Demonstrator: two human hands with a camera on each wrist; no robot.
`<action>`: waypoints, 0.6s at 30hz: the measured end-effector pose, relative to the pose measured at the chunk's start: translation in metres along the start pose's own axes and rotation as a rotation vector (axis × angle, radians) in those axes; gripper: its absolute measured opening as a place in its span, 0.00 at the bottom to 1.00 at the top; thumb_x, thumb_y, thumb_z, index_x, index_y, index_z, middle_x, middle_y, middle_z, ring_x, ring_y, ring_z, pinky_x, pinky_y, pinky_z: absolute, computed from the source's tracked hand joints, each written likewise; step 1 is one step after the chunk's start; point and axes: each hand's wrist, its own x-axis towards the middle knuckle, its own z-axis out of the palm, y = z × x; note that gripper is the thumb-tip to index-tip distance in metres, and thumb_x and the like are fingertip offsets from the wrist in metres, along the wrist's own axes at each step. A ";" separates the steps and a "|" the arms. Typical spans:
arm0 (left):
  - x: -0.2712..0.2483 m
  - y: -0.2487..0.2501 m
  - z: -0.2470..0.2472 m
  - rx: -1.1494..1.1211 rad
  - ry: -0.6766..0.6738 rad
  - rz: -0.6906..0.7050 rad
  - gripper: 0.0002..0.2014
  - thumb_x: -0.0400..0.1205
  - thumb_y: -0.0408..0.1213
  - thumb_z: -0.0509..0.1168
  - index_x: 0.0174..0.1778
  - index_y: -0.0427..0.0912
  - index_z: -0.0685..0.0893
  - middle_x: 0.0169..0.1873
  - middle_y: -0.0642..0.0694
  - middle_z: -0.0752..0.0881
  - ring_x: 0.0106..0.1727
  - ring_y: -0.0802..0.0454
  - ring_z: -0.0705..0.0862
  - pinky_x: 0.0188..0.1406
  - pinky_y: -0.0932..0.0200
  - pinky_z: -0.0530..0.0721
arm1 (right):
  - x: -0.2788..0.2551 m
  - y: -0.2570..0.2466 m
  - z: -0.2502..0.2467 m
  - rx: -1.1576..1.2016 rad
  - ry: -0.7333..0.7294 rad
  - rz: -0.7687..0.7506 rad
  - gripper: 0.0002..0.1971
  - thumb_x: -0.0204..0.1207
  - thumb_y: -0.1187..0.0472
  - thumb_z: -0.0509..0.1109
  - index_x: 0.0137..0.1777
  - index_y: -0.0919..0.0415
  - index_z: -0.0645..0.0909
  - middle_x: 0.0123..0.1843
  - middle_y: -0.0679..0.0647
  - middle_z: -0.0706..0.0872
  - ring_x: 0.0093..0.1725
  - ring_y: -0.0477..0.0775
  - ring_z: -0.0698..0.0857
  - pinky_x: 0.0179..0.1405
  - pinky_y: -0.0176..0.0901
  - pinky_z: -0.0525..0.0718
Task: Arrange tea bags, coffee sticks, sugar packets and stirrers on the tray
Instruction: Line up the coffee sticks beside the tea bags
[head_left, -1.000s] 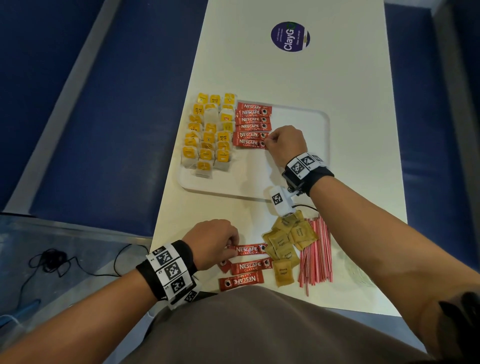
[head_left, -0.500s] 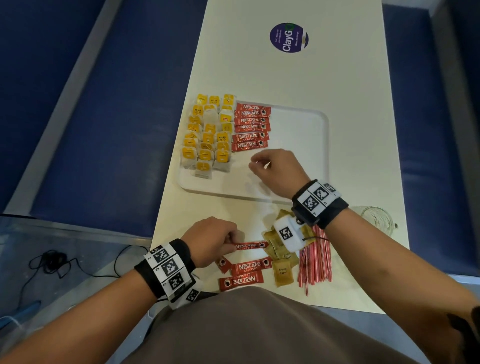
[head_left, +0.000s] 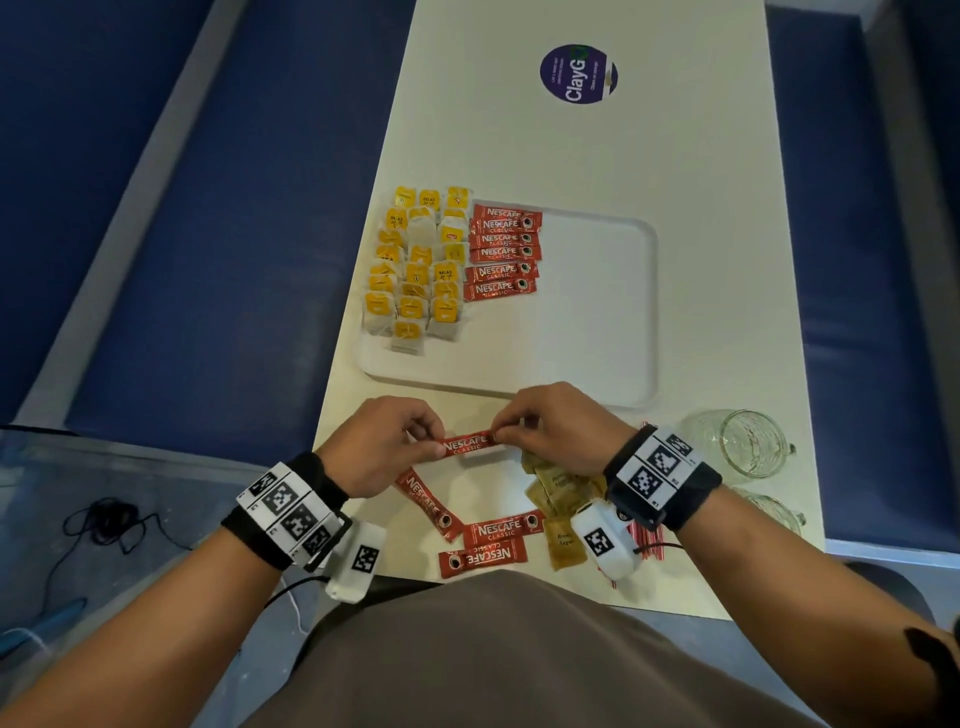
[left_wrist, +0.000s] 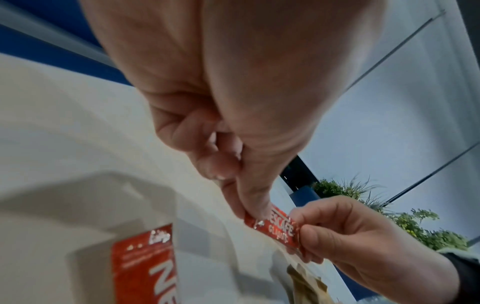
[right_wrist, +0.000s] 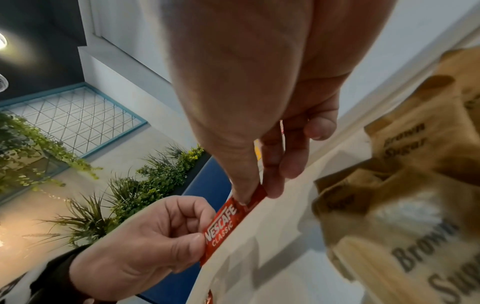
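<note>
A red Nescafe coffee stick (head_left: 469, 445) (left_wrist: 276, 228) (right_wrist: 228, 221) hangs just above the table in front of the white tray (head_left: 597, 332). My left hand (head_left: 415, 439) pinches its left end and my right hand (head_left: 506, 428) pinches its right end. On the tray lie rows of yellow tea bags (head_left: 415, 270) at the left and several coffee sticks (head_left: 504, 252) beside them. Three loose coffee sticks (head_left: 483, 535) lie near the table's front edge. Brown sugar packets (head_left: 558, 499) (right_wrist: 405, 185) and red stirrers (head_left: 649, 540) sit under my right wrist.
A glass jar (head_left: 737, 441) lies on its side at the right, with a second glass (head_left: 774, 512) in front of it. A round purple sticker (head_left: 578, 74) marks the far table. Blue benches flank the table on both sides.
My right hand came back from the tray's coffee row to the front and took the right end of the stick. My left hand lifted that stick off the table.
</note>
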 end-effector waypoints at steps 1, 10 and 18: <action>0.000 0.000 -0.002 -0.002 0.015 0.009 0.06 0.77 0.36 0.79 0.41 0.51 0.89 0.36 0.54 0.88 0.36 0.61 0.83 0.41 0.56 0.87 | 0.000 -0.001 -0.001 0.016 0.005 0.008 0.07 0.82 0.51 0.74 0.55 0.47 0.93 0.47 0.42 0.90 0.46 0.44 0.86 0.51 0.50 0.86; -0.009 -0.010 -0.012 0.241 -0.009 0.048 0.14 0.74 0.48 0.81 0.53 0.56 0.87 0.45 0.60 0.85 0.40 0.70 0.80 0.36 0.75 0.74 | 0.014 0.001 -0.024 0.227 0.180 0.110 0.06 0.83 0.53 0.73 0.53 0.48 0.92 0.39 0.49 0.90 0.40 0.52 0.85 0.45 0.47 0.84; -0.016 -0.017 -0.012 0.444 -0.147 0.066 0.15 0.76 0.49 0.79 0.58 0.56 0.89 0.51 0.59 0.79 0.51 0.61 0.81 0.56 0.57 0.85 | 0.053 0.026 -0.046 0.302 0.450 0.249 0.03 0.80 0.57 0.77 0.50 0.52 0.93 0.41 0.46 0.92 0.41 0.44 0.87 0.48 0.41 0.85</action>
